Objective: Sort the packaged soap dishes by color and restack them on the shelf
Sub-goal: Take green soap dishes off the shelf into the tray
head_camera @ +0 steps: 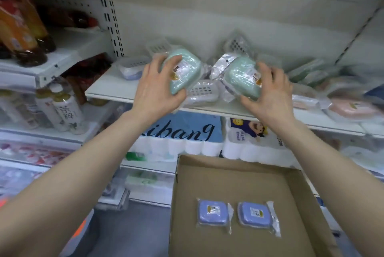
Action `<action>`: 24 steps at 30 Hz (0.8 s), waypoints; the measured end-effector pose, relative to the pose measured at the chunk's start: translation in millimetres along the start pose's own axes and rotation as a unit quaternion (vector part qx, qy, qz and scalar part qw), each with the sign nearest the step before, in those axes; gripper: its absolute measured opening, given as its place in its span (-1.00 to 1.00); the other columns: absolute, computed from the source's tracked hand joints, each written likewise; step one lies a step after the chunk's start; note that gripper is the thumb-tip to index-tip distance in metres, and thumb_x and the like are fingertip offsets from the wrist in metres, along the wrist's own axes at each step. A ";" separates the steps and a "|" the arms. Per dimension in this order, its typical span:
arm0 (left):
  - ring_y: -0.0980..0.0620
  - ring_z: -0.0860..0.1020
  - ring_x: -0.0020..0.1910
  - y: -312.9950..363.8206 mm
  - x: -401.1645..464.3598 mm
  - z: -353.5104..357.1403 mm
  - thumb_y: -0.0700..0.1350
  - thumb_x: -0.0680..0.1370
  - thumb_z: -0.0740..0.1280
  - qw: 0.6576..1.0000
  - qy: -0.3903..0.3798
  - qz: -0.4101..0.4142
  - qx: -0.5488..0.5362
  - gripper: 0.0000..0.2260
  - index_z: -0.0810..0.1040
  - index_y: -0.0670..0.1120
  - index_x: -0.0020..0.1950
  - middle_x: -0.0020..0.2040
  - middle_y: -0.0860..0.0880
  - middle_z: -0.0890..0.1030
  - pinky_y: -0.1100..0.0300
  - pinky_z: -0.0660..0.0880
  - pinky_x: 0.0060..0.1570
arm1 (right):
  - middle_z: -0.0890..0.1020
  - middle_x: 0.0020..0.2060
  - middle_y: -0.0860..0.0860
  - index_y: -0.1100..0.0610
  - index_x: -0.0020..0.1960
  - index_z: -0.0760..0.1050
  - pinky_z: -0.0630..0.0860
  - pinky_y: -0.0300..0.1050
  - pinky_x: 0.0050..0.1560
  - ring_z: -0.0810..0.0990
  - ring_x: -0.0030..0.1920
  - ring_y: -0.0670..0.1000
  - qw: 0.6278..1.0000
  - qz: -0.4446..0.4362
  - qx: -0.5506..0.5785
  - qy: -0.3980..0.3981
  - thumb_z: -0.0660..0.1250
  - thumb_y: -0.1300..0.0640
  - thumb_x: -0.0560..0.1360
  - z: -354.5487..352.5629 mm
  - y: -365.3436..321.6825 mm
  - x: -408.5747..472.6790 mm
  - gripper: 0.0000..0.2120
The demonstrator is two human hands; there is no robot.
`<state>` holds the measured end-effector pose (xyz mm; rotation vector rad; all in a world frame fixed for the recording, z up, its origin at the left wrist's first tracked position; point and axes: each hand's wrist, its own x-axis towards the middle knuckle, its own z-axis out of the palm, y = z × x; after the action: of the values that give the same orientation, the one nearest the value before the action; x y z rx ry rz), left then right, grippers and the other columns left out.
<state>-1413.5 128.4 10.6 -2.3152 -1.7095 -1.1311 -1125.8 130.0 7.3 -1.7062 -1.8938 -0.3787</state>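
Two green soap dishes, one per hand.
My left hand [154,88] grips one green soap dish [182,69], my right hand [270,94] the other green soap dish [243,76], above the shelf [112,86] front edge; two blue soap dishes [213,214] lie in the box [291,194].

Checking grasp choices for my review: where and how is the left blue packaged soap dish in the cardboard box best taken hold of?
Probably across its two long sides, fingers coming straight down from above. The left blue soap dish lies flat on the cardboard box floor, top up, apart from the right blue soap dish, so both sides are free. Its loose wrap flap would likely slip.
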 end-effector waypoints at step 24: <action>-0.11 0.34 0.40 53.8 -360.1 214.4 0.12 0.40 0.45 0.874 -0.484 -0.023 0.043 -0.27 0.24 0.03 0.50 0.48 -0.04 0.27 0.01 0.25 0.39 | 0.19 0.42 0.15 -0.04 0.57 0.03 0.28 0.03 0.37 0.30 0.36 0.21 0.859 0.052 -0.013 -0.509 0.42 0.00 0.36 108.1 150.1 -387.3 -0.11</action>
<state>-1300.4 -89.3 -333.5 -3.0077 -1.9426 0.2421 -988.3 -104.6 -324.8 -2.2462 -2.4308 0.7081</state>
